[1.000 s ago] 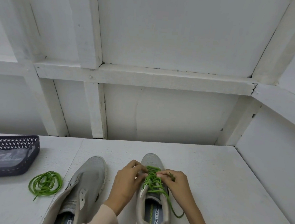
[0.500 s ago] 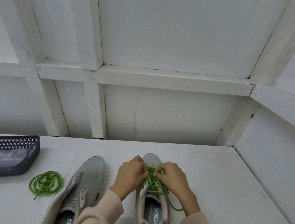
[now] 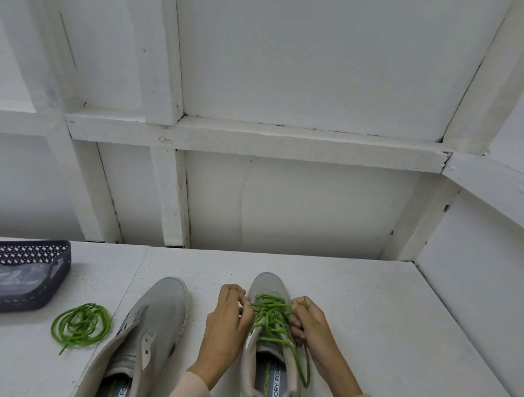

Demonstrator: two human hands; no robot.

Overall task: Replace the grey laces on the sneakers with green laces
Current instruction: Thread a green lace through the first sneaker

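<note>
Head view: low in the frame, right of centre, a grey mesh sneaker (image 3: 268, 285) stands on the white surface (image 3: 400, 334), toe pointing away. A bright green lace (image 3: 268, 316) crisscrosses its upper eyelets, and one loose end trails down its right side. The left hand (image 3: 227, 324) pinches the lace at the shoe's left edge; the right hand (image 3: 313, 324) curls its fingers around the lace on the right. Left of it lies a second sneaker (image 3: 154, 318), unlaced. At lower left a spare lace (image 3: 81, 325) lies coiled, near a dark tray (image 3: 61, 264).
</note>
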